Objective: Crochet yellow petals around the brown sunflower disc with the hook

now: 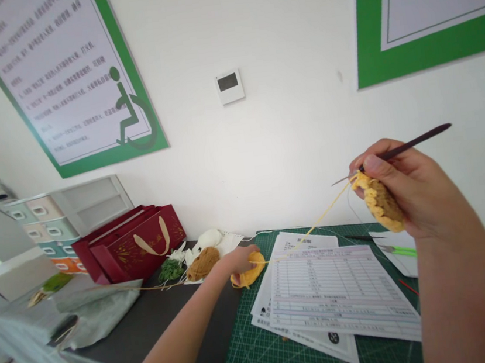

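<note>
My right hand [411, 184] is raised on the right, its fingers closed on a crochet hook [423, 137] with a dark handle and thin metal tip. A small yellow and brown crocheted piece [381, 204] hangs from the same grip, close to the hook's shaft. Low in the middle, my left hand [239, 262] grips a ball of yellow yarn [254, 271] at the cutting mat's left edge. A yellow strand [324, 214] stretches between the ball and the crocheted piece. Part of the ball is hidden behind the left fingers.
Printed sheets [326, 289] cover part of the green cutting mat [241, 352]. Brown yarn [203, 263], green yarn [170, 269] and white yarn [209, 238] lie left of my left hand, before a red gift bag [118, 252]. Green-handled scissors [401, 251] lie behind my right wrist.
</note>
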`<state>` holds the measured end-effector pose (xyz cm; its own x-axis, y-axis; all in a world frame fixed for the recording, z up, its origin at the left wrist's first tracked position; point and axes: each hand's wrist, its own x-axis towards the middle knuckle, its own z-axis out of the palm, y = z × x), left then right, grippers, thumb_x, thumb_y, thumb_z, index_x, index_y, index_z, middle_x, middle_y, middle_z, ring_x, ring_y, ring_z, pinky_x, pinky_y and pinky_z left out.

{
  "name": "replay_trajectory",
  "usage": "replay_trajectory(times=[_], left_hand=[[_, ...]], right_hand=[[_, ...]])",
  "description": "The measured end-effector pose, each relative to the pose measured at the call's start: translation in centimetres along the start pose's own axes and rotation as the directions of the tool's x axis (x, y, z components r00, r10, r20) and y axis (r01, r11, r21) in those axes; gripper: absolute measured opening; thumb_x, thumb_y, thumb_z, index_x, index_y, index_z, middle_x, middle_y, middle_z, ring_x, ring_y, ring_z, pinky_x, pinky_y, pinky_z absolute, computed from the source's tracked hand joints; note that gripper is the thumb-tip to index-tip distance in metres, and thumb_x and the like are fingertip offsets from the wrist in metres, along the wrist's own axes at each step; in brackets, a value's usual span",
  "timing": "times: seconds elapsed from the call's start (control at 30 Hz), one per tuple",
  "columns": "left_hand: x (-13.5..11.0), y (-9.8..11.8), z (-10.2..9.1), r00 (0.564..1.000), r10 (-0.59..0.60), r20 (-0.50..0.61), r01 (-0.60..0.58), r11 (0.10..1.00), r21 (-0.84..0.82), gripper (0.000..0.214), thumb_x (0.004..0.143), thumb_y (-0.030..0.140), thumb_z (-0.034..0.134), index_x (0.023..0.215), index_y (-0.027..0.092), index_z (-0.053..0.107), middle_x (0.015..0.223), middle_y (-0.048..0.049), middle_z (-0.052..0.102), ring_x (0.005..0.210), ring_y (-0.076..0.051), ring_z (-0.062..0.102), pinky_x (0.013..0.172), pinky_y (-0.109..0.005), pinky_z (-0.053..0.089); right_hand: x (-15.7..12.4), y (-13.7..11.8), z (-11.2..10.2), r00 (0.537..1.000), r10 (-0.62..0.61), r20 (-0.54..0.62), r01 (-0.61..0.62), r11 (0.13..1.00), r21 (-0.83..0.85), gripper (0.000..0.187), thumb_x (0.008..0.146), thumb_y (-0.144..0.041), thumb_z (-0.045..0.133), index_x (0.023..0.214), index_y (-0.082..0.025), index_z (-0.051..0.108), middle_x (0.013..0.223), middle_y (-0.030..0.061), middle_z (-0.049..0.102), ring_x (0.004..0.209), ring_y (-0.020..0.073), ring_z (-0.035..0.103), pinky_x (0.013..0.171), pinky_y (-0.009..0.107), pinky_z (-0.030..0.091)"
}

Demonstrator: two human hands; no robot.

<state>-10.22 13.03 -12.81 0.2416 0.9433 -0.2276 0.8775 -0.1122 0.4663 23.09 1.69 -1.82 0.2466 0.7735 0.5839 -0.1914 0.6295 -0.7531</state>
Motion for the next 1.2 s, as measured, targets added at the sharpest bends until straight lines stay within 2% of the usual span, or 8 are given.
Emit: replay_trajectory(times=[0.2, 0.43, 0.77, 0.83, 0.87, 0.9, 1.0, 1.2], left_hand=[[2.1, 3.0, -0.8, 0.993, -0.083, -0.083, 0.05, 0.938, -0.344, 0.038, 0.098, 0.035, 0.066, 0.132, 0.018, 0.063, 0.132, -0.0118, 0.066, 0.109, -0.028, 0.068, 0.09, -0.049, 0.06], [1.8, 8.3, -6.3, 0.902, 0.027, -0.43, -0.306, 0.743, -0.595, 0.038, 0.098, 0.035, 0.066, 0.132, 0.018, 0.062, 0.131, -0.0117, 0.066, 0.107, -0.027, 0.069, 0.088, -0.048, 0.06], [0.0, 19.2, -23.4, 0.247, 0.252, -0.936, -0.843, 0.533, -0.078, 0.031, 0.101, 0.037, 0.06, 0.126, 0.018, 0.064, 0.117, -0.0089, 0.07, 0.094, -0.022, 0.07, 0.081, -0.042, 0.061], [-1.4, 21.0, -26.6, 0.185, 0.326, -0.927, -0.845, 0.534, 0.019, 0.03, 0.105, 0.036, 0.051, 0.126, 0.018, 0.065, 0.117, -0.0099, 0.07, 0.1, -0.024, 0.069, 0.082, -0.045, 0.062], [-2.1, 21.6, -27.9, 0.174, 0.366, -0.914, -0.836, 0.545, 0.059, 0.062, 0.11, 0.025, 0.008, 0.126, 0.012, 0.066, 0.114, -0.0085, 0.066, 0.112, -0.021, 0.069, 0.091, -0.042, 0.055], [-2.9, 21.9, -28.8, 0.163, 0.392, -0.906, -0.834, 0.545, 0.086, 0.039, 0.111, 0.029, 0.033, 0.128, 0.015, 0.065, 0.121, -0.0086, 0.068, 0.111, -0.025, 0.069, 0.091, -0.045, 0.058], [-4.7, 21.3, -28.5, 0.228, 0.472, -0.851, -0.824, 0.559, 0.089, 0.035, 0.11, 0.027, 0.042, 0.139, 0.014, 0.056, 0.133, -0.0115, 0.065, 0.117, -0.028, 0.063, 0.092, -0.05, 0.056], [-5.2, 15.1, -15.9, 0.698, 0.639, -0.322, -0.706, 0.691, -0.158, 0.028, 0.099, 0.035, 0.064, 0.122, 0.02, 0.067, 0.121, -0.01, 0.071, 0.096, -0.022, 0.07, 0.081, -0.042, 0.062]], right_hand=[[-0.2, -0.1, 0.1, 1.0, 0.008, 0.018, -0.008, 1.0, 0.002, 0.027, 0.078, -0.044, 0.085, 0.078, -0.024, 0.067, 0.08, -0.0012, 0.067, 0.065, 0.0102, 0.057, 0.055, 0.021, 0.044], [-0.2, 0.1, 0.5, 0.998, 0.018, 0.064, -0.018, 1.0, -0.011, 0.023, 0.082, -0.042, 0.082, 0.08, -0.025, 0.067, 0.08, -0.0008, 0.064, 0.065, 0.0119, 0.054, 0.054, 0.025, 0.041], [0.2, 1.1, 1.2, 0.992, -0.007, 0.129, 0.017, 0.997, -0.079, 0.027, 0.082, -0.047, 0.081, 0.081, -0.023, 0.069, 0.076, -0.0011, 0.059, 0.068, 0.013, 0.052, 0.058, 0.024, 0.042], [0.2, 1.1, 1.3, 0.991, -0.008, 0.135, 0.02, 0.996, -0.092, 0.027, 0.083, -0.048, 0.081, 0.081, -0.023, 0.069, 0.076, -0.001, 0.059, 0.068, 0.013, 0.052, 0.059, 0.024, 0.041], [0.1, 1.1, 1.2, 0.991, -0.008, 0.135, 0.021, 0.995, -0.096, 0.027, 0.083, -0.048, 0.08, 0.082, -0.023, 0.069, 0.076, -0.0011, 0.059, 0.068, 0.013, 0.051, 0.058, 0.024, 0.041], [0.1, 1.0, 1.2, 0.991, -0.008, 0.133, 0.021, 0.995, -0.098, 0.027, 0.084, -0.048, 0.079, 0.083, -0.023, 0.069, 0.076, -0.0012, 0.058, 0.068, 0.0132, 0.051, 0.058, 0.024, 0.041], [0.1, 1.0, 1.1, 0.991, -0.005, 0.131, 0.017, 0.995, -0.096, 0.027, 0.083, -0.048, 0.08, 0.082, -0.024, 0.068, 0.075, -0.0015, 0.057, 0.067, 0.0135, 0.049, 0.057, 0.024, 0.039], [0.3, 1.4, 1.6, 0.987, -0.014, 0.162, 0.027, 0.996, -0.082, 0.028, 0.083, -0.049, 0.079, 0.081, -0.023, 0.067, 0.072, -0.0021, 0.057, 0.064, 0.013, 0.051, 0.055, 0.024, 0.041]])
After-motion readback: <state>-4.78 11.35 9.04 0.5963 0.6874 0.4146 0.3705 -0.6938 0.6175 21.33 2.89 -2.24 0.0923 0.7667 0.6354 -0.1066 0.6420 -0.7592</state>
